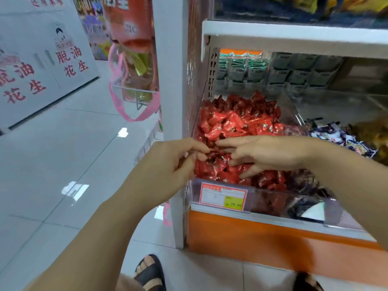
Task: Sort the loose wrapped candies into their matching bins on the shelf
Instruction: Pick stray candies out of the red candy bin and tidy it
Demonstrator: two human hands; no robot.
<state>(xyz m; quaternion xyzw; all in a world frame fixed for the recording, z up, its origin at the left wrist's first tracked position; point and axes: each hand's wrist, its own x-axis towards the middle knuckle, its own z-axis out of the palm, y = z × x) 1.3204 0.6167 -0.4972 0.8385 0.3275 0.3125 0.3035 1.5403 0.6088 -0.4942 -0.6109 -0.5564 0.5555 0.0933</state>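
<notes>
signboard [42, 59]: flat white panel on the far left, printed with red chinese characters.
floor tiles [63, 143]: glossy pale squares with thin grout lines and bright reflections.
mesh bag [134, 80]: pink netting with looped handles, hanging beside the shelf post, with gold foil packs inside.
shelf post [170, 80]: smooth white painted upright at the shelf's left end.
left hand [178, 158]: fingers curled, thumb and fingertips pinching a dark red candy [211, 153] in a crinkled wrapper, just above the front of the red pile.
red candies [231, 122]: shiny, crumpled foil-like wrappers, heaped high in the leftmost bin.
price tag [223, 196]: red-bordered card with a yellow patch, on the bin's front.
bin front [273, 198]: clear, smooth plastic wall, with wrappers showing through.
right hand [266, 152]: fingers spread and fairly straight, tips resting on the red pile, index tip close to the left fingertips.
base panel [252, 234]: flat orange strip under the bins.
divider [291, 110]: thin clear sheet between the bins.
purple and white candies [344, 135]: twisted wrappers in the next bin to the right.
</notes>
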